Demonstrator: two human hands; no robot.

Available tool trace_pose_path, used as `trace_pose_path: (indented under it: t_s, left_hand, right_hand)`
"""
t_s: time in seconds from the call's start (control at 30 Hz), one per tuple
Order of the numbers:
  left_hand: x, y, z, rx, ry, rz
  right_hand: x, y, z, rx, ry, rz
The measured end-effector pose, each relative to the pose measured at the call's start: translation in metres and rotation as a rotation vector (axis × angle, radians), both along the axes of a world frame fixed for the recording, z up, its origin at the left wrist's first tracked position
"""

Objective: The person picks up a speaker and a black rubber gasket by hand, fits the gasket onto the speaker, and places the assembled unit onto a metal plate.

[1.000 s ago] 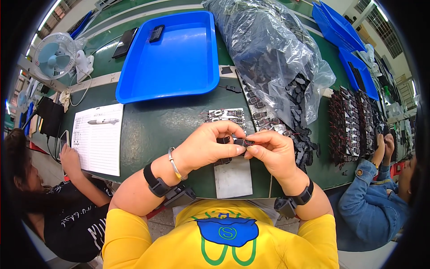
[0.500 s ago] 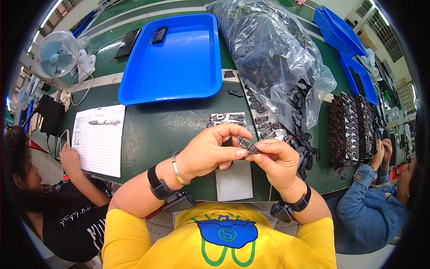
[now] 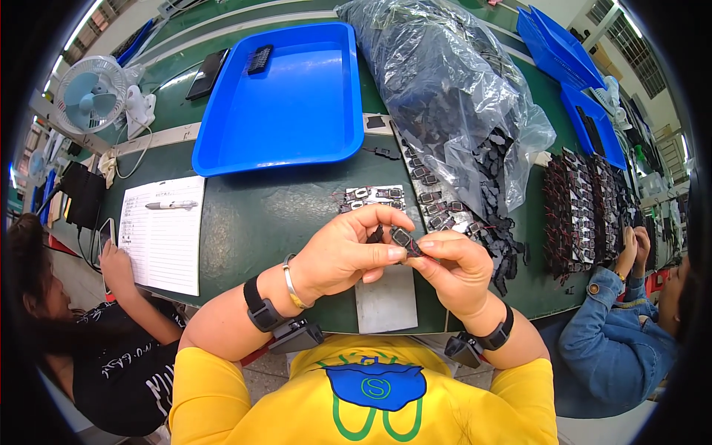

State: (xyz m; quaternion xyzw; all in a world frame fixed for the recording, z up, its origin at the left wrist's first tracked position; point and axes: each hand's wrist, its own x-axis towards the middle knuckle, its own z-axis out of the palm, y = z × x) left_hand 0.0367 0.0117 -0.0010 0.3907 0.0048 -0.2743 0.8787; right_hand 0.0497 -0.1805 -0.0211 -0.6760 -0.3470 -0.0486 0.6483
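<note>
My left hand [image 3: 348, 252] and my right hand [image 3: 456, 271] meet over the near edge of the green table [image 3: 259, 215]. Together they pinch a small black rectangular part [image 3: 404, 239] between the fingertips. A second small dark piece shows under my left fingers. Just beyond the hands lie rows of similar small black parts [image 3: 378, 196] with thin wires. A grey flat plate [image 3: 386, 300] rests on the table under my hands.
A large blue tray [image 3: 285, 104] holds one dark part at its far corner. A clear plastic bag [image 3: 445, 89] spills black parts to the right. A paper sheet with a pen [image 3: 163, 230] lies left. A fan [image 3: 93, 93] stands far left. Other people sit at both sides.
Both hands have stayed together at the table edge, turning the small black part slightly between the fingertips. Nothing else on the table has moved.
</note>
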Motion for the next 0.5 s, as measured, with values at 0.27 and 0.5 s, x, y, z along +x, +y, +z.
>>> trace_pose_path:
  t_s: [0.27, 0.5]
  left_hand:
    - [0.0001, -0.0013, 0.0031, -0.005, -0.018, -0.003]
    - [-0.0005, 0.0006, 0.0002, -0.04, -0.015, -0.025]
  right_hand:
    - [0.0007, 0.0017, 0.0026, -0.014, -0.052, -0.04]
    - [-0.0001, 0.0046, 0.0065, -0.038, -0.091, -0.106]
